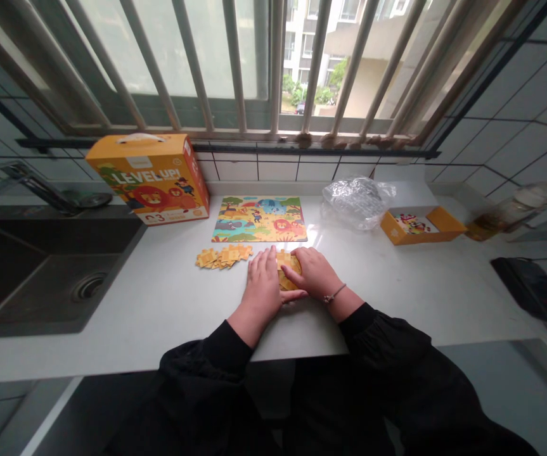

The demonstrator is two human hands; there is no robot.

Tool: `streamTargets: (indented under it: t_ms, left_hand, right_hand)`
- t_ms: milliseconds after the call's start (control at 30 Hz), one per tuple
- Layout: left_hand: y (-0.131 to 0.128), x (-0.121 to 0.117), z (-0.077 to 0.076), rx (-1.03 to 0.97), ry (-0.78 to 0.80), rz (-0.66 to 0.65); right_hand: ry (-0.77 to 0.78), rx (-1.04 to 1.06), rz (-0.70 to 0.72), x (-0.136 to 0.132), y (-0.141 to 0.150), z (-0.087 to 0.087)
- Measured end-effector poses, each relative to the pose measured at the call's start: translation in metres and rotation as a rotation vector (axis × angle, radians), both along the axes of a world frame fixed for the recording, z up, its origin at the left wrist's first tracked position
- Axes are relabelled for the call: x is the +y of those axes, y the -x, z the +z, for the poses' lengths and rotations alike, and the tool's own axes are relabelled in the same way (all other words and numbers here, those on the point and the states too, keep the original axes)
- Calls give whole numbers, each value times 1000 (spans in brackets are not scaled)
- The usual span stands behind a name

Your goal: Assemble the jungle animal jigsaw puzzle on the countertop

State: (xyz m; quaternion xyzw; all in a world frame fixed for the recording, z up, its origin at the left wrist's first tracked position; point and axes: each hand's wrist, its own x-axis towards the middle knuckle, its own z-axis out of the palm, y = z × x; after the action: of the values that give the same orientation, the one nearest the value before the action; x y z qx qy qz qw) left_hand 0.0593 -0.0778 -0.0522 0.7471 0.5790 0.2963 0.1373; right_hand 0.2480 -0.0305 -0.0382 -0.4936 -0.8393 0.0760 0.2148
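Observation:
Orange-yellow puzzle pieces (286, 260) lie in a pile between my two hands on the white counter. My left hand (262, 282) rests along the pile's left side, fingers stretched out and thumb reaching across the near edge. From the right, my right hand (318, 271) curls round the pieces, its thumb lying over them and its fingertips at the far edge. Part of the pile is hidden under the hands. Another loose heap of puzzle pieces (224, 256) sits just left of my left hand. Behind both is a colourful animal picture board (260, 219), lying flat.
A tall orange box (152, 183) marked "LEVEL UP!" stands back left, beside the dark sink (59, 288) and faucet (30, 183). Clear plastic wrap (357, 199) and an open orange box (420, 228) holding printed pieces are back right. A glass jug (511, 209) and black device (539, 294) are far right.

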Motion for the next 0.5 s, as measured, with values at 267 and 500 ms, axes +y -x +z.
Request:
streamTargets:
  t_ms: [267, 500]
  left_hand:
    - [4, 6, 19, -258, 147, -93]
    - [1, 26, 31, -447, 206, -118]
  right_hand:
    - [-49, 134, -25, -1, -2, 2]
    - [-102, 215, -100, 6, -3, 9]
